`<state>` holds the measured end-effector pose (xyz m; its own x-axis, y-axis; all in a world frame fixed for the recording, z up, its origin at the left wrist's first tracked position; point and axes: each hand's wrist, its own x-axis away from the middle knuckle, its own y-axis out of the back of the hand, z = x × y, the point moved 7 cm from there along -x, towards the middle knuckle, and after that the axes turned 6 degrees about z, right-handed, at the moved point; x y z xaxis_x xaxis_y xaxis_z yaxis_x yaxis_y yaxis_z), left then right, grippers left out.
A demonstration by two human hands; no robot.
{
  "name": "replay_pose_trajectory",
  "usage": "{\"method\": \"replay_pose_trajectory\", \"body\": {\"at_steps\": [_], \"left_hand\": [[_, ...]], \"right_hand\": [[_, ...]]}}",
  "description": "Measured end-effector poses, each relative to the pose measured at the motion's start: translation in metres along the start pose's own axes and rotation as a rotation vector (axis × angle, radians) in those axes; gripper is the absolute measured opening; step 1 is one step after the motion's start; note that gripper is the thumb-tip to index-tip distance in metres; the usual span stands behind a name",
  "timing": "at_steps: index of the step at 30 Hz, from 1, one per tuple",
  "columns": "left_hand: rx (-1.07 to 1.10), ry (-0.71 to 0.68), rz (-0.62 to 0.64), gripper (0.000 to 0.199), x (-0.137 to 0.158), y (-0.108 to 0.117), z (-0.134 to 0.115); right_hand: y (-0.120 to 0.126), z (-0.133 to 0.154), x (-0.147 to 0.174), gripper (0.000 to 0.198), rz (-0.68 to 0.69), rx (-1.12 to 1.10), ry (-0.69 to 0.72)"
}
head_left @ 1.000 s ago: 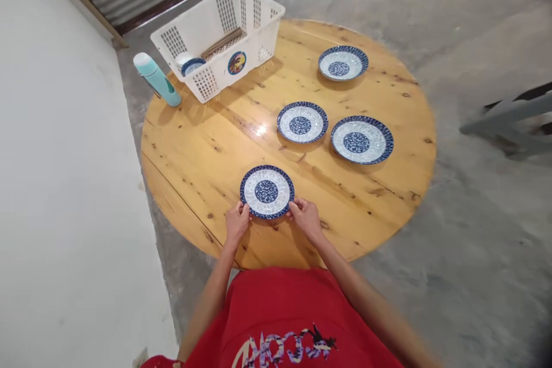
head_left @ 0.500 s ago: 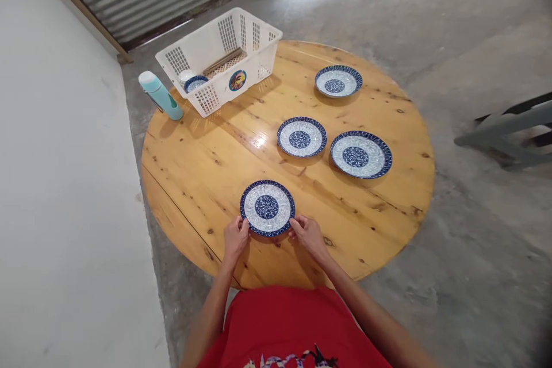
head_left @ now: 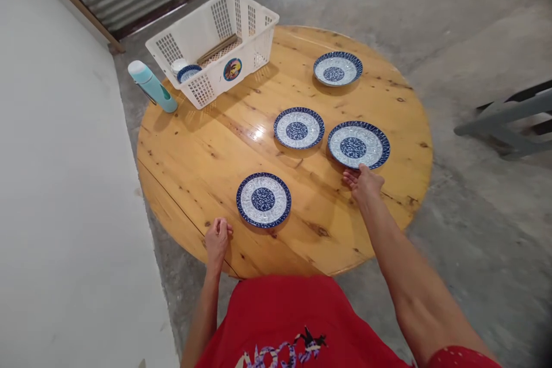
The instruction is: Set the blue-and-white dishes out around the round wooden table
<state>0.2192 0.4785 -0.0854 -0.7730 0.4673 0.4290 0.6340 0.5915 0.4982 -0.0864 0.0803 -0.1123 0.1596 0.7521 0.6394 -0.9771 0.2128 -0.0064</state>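
Note:
My right hand [head_left: 364,183] is at the near rim of the large blue-and-white plate [head_left: 359,145] on the right. Its thumb lies on the rim and its fingers curl by the underside. My left hand [head_left: 218,236] rests near the table's front edge, fingers curled in and nothing visible in them. A second patterned plate [head_left: 263,200] lies flat between my arms, touched by neither hand. Farther off are a middle plate [head_left: 299,127] and a deeper-looking far plate [head_left: 337,68].
A white plastic basket [head_left: 241,60] at the back left holds chopsticks [head_left: 218,49], a small blue-rimmed dish [head_left: 188,73] and white ware. Beside it stands a light-blue bottle [head_left: 153,87]. All sit on a round wooden table [head_left: 194,167]. A grey stool [head_left: 509,121] is at the right.
Both hands have let go of the nearest plate. My right hand has moved right and forward to the large plate's rim; my left has drawn back leftward. The view has shifted slightly.

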Motion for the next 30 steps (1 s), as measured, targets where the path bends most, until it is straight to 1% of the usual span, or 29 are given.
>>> {"method": "replay_pose_trajectory", "body": {"at_steps": [3,7,11,15,19,22,25,27,30], "left_hand": [[0.011,0.007,-0.030,0.031,0.004,0.002,0.002],[0.020,-0.004,-0.045,0.030,0.008,0.000,0.001],[0.064,-0.030,-0.044,0.031,0.007,-0.003,0.000],[0.054,-0.033,-0.031,0.031,0.003,-0.004,0.000],[0.073,-0.035,-0.038,0.030,0.002,-0.002,0.000],[0.089,-0.045,-0.050,0.032,0.001,0.000,0.001],[0.105,-0.049,-0.060,0.033,0.000,0.000,0.002],[0.128,-0.042,-0.074,0.033,-0.001,0.000,0.004],[0.157,-0.044,-0.104,0.031,0.000,0.002,0.006]], "right_hand": [[0.001,0.003,-0.004,0.017,-0.025,-0.013,0.007],[0.003,-0.001,-0.002,0.019,-0.028,-0.021,0.002],[0.006,-0.006,0.000,0.017,-0.009,-0.015,-0.016],[0.007,-0.006,0.002,0.015,0.003,0.001,-0.019],[0.004,-0.015,0.017,0.025,0.057,0.037,-0.023],[-0.009,-0.029,0.034,0.025,0.167,0.097,-0.029],[-0.031,-0.037,0.045,0.022,0.284,0.158,-0.028],[-0.048,-0.034,0.045,0.022,0.324,0.184,-0.019],[-0.077,-0.021,0.035,0.022,0.340,0.221,0.016]]}}
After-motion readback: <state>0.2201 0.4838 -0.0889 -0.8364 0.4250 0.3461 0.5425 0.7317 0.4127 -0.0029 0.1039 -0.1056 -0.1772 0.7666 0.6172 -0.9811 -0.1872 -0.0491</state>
